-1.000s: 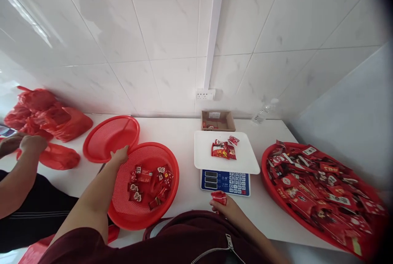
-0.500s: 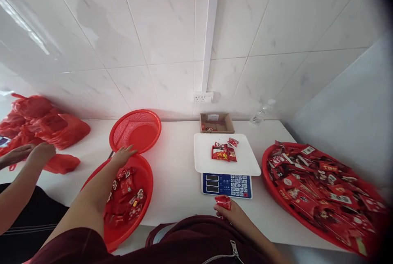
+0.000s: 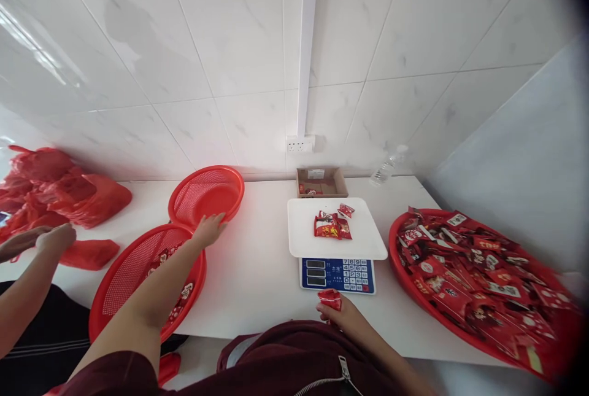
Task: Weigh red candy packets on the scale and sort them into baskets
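Note:
My left hand reaches out, fingers extended, over the near right rim of the far red basket, whose inside is bare. Whether the fingertips touch that rim I cannot tell. Beneath my left forearm stands a second red basket with small red snack packets in it, partly hidden by the arm. In front of my body, my right hand is closed on a red snack packet, just below the keypad of a digital scale. Several red snack packets lie on the scale's white pan.
A large red basket heaped with red packets stands at right. Behind the scale are a cardboard box and a plastic bottle. At left, another person's hands work near red plastic bags.
The near basket with packets has shifted left and turned slightly. My left hand has moved to the right along the far basket's rim. My right hand still holds its packet.

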Motion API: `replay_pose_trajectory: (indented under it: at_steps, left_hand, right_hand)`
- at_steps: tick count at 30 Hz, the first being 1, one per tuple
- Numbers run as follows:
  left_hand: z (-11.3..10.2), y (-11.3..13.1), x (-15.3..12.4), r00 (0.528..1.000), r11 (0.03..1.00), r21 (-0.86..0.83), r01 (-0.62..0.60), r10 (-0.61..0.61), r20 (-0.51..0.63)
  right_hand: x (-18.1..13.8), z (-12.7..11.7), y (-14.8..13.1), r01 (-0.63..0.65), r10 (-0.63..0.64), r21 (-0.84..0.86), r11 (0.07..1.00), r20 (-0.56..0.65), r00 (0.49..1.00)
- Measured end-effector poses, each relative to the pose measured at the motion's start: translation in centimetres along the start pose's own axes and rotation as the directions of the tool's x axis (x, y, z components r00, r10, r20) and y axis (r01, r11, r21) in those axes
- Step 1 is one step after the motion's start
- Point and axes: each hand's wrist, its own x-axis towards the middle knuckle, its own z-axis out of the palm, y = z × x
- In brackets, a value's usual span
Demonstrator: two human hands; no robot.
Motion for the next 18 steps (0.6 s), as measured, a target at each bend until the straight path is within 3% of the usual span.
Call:
replay_pose_trajectory:
  at_steps: [5,12,15,18]
  left_hand:
    - [2.1,5.7,0.5,0.998,0.993,-0.106,-0.054,0.057,0.019]
    - [1.4,10.6,-1.8,0.964,0.947,-0.253,-0.197,0.234,0.127]
    - [1.5,15.5,-1.9,0.937,0.907,-0.267,-0.326,0.347,0.035]
    - [2.2,22.1,-0.5,0.875,0.837,-0.289,-0.466,0.483,-0.013]
  right_hand:
    - [-0.1,-0.1,-0.3,0.020,-0.020,0.028,0.999,0.002,1.000]
    - [0.0,-0.7,0.1,0.010,-0.009,0.067,0.998,-0.002,1.000]
    - [0.0,-0.9,0.1,0.004,-0.005,0.070,0.998,0.007,1.000]
    - [0.0,-1.0,-0.2,0.030,-0.030,0.064,0.998,0.012,0.999]
